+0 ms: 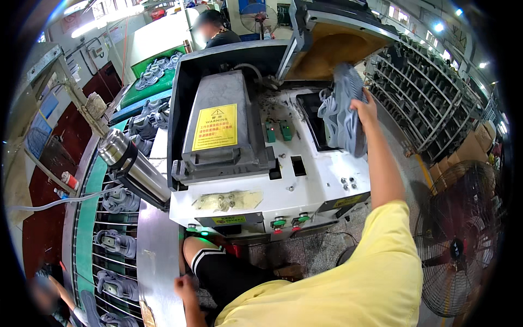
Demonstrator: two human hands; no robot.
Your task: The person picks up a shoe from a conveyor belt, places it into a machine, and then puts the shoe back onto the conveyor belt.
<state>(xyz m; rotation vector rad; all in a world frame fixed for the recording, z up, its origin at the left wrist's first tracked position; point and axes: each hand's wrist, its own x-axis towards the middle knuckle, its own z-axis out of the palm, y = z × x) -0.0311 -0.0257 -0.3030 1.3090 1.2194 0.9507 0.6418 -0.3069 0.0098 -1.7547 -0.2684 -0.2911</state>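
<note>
My right hand (366, 109) is closed round a grey sneaker (344, 111). The sneaker is tipped on its side, its ridged sole toward my palm, over the dark open well (313, 117) of a white two-station press (321, 171). Above that well a lid (338, 52) with a brown inner face stands raised. The other station's grey cover (223, 92), with a yellow warning label, is down. My left hand (187, 286) hangs low beside my left thigh, its fingers curled, with nothing visible in them and away from the press.
On the left a roller conveyor (101, 223) carries several grey sneakers (117, 242). A steel flask (131, 163) stands between it and the press. Shoe racks (419, 92) and a large floor fan (456, 245) are on the right. One person (218, 34) is behind the press; another (49, 291) is lower left.
</note>
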